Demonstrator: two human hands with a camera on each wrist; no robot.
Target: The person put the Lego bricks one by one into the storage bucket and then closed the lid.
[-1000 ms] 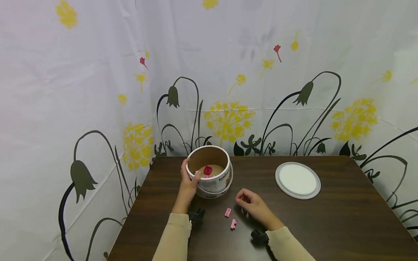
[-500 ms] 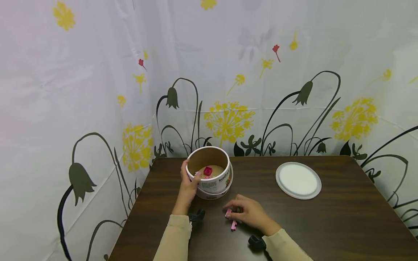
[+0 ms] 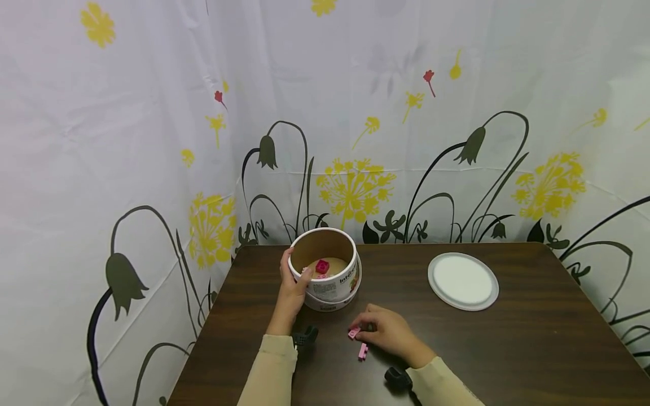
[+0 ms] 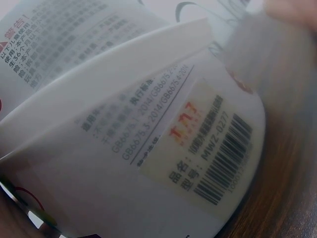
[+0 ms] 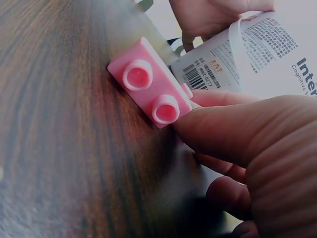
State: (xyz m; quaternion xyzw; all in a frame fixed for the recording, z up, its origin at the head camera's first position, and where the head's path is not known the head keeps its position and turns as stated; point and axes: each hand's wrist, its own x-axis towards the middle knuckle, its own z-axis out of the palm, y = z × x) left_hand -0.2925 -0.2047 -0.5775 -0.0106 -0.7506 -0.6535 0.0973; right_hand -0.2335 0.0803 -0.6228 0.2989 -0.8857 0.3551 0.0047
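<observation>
My left hand grips the rim of a white plastic tub, which is printed with text and tilted toward me; the thumb lies over the rim. A raised band runs around its wall, and a barcode label shows in the left wrist view. Inside lie a dark pink toy block and some lighter pink pieces, partly hidden. In front of the tub, my right hand pinches one end of a light pink toy block with two studs, low over the table. Nearer me lies another light pink block.
A round white lid lies flat on the dark wooden table, right of the tub. Behind the table hangs a white curtain with printed flowers. Each wrist wears a dark camera.
My right hand has moved left and toward me to the light pink block, which has turned slightly between its fingertips. My left hand stays on the tub.
</observation>
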